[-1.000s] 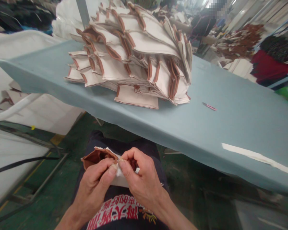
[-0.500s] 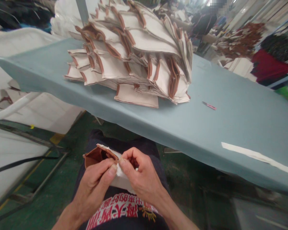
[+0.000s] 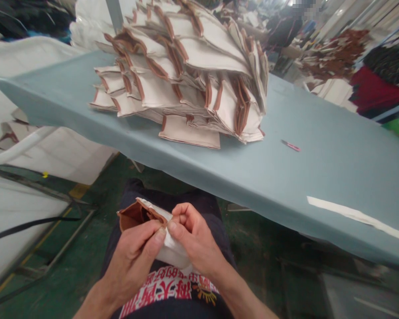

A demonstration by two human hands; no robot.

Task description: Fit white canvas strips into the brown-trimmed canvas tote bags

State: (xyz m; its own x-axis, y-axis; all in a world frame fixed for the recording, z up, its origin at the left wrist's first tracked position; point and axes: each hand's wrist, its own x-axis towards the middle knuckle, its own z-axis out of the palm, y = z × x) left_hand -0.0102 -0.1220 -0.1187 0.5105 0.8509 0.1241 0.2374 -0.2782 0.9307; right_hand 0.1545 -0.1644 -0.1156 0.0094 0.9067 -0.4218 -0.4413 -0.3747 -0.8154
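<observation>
You are holding a small cloth pouch [image 3: 173, 254] over your lap, in front of the near edge of the table [image 3: 319, 177], with its open mouth facing up and to the left. Your left hand [image 3: 138, 248] is pinching the rim between thumb and forefinger, its other fingers curling in. Your right hand [image 3: 197, 241] is closing thumb and fingertip on the same rim, just beside the left thumb; whether a loose thread is also sitting there is too small to tell.

The pouch is looking light and soft, its pale outer cloth creasing between your hands while the brown lining [image 3: 129, 216] is standing open. It is probably not slipping easily or breaking, but thin walls are likely to be folding under a loose grip. The doubled, seamed rim is seeming the firmest hold, better than the slack side. On the table, similar pouches are lying in a heap [image 3: 213, 57], and a pink-handled tool [image 3: 291, 145] is resting well apart from your hands.
</observation>
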